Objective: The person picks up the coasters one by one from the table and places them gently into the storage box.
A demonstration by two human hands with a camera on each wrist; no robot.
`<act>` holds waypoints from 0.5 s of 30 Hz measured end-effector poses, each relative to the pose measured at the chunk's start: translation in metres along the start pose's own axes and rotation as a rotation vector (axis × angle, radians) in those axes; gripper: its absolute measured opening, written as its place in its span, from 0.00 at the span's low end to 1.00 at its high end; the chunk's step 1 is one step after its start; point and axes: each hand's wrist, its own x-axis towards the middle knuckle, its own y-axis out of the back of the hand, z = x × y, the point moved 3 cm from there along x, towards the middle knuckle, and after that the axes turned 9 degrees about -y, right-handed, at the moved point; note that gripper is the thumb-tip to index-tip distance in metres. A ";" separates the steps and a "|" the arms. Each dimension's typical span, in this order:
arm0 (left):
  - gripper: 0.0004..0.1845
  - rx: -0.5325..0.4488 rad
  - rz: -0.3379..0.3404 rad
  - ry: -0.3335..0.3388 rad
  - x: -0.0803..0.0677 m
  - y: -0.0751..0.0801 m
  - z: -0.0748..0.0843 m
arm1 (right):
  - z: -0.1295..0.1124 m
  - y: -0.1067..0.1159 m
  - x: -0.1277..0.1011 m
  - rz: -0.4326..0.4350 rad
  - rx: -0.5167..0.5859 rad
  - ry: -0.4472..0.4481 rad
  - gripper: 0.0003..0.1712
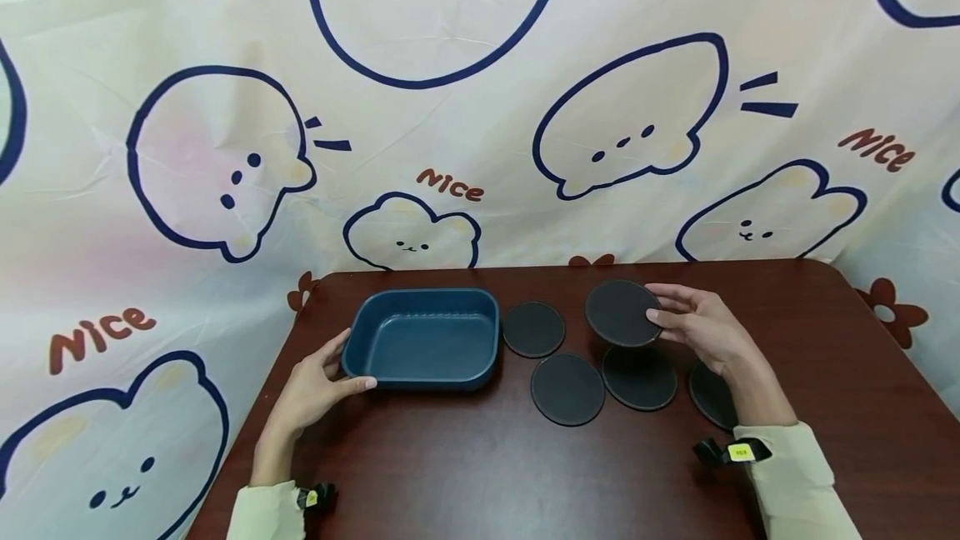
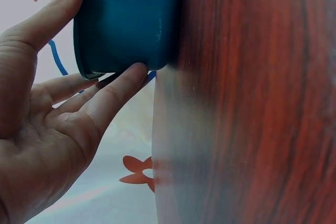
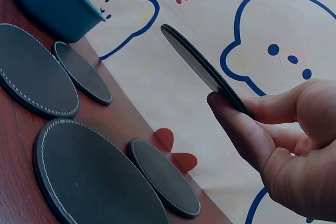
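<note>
A deep blue rectangular dish stands at the left of the table. My left hand holds its near left corner, thumb along the near side and fingers at the left end; the left wrist view shows the fingertips against the dish wall. Raised over the table, a round black coaster is pinched by its right edge between the thumb and fingers of my right hand. Seen nearly edge-on in the right wrist view, the held coaster is tilted. Beneath it lies another black coaster.
More black coasters lie flat: one beside the dish, one nearer me, and one partly hidden under my right wrist. White stitching rings their edges. A patterned cloth hangs behind the brown wooden table.
</note>
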 end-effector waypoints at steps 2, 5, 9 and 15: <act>0.56 -0.001 0.002 0.000 0.000 0.000 0.000 | -0.001 -0.003 0.001 0.000 -0.003 0.004 0.39; 0.55 -0.004 0.005 -0.002 0.000 -0.001 0.000 | -0.002 -0.008 0.003 -0.007 -0.004 0.009 0.39; 0.56 -0.001 0.003 0.000 0.000 -0.001 0.000 | -0.003 -0.014 0.005 -0.020 -0.002 0.010 0.39; 0.56 0.001 0.004 -0.002 0.000 -0.001 0.001 | -0.005 -0.027 0.007 -0.036 0.007 0.005 0.37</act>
